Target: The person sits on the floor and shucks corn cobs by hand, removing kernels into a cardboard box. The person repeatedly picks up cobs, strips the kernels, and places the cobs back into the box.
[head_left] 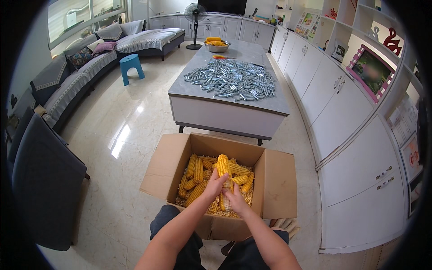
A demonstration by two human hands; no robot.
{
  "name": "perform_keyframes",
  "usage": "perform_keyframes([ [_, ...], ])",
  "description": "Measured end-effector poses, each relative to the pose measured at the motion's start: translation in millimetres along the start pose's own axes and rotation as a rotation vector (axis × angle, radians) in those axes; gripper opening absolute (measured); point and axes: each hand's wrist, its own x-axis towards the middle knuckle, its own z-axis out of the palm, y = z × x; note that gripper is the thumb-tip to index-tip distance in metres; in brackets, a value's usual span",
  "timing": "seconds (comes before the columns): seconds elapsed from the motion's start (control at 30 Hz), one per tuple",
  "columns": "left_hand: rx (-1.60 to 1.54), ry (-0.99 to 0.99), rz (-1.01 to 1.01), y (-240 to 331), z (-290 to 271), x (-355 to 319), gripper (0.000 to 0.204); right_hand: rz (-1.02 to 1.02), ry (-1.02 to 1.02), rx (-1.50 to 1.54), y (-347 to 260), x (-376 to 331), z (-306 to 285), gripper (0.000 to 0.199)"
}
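An ear of corn [223,165] is held upright over the open cardboard box [279,180]. My left hand [215,184] is closed round its middle from the left. Just below, my right hand [235,198] grips the same ear from the right. The upper end has full yellow rows; lower down there is a paler, whitish stretch where kernels look stripped off. Inside the box lie several yellow ears [198,170] on a layer of loose kernels [211,208]. My fingertips are partly hidden behind the ear.
Beyond the box stands a grey table [182,85] bearing many small metallic cylinders [234,81], orange-handled tools [222,57] and a metal bowl [217,47] of corn. A blue stool [131,68] and dark chair [49,180] are left; white cabinets [351,189] line the right.
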Motion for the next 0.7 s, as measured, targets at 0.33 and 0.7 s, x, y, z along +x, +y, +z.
perform_keyframes([
  [0.33, -0.506, 0.01, -0.32, 5, -10, 5, 0.032, 0.053, -0.038, 0.179, 2, 5, -9, 0.045],
  [0.7, -0.019, 0.203, 0.059, 6, 5, 4, 0.04, 0.075, 0.135, 0.282, 19, 25, -13, 0.046],
])
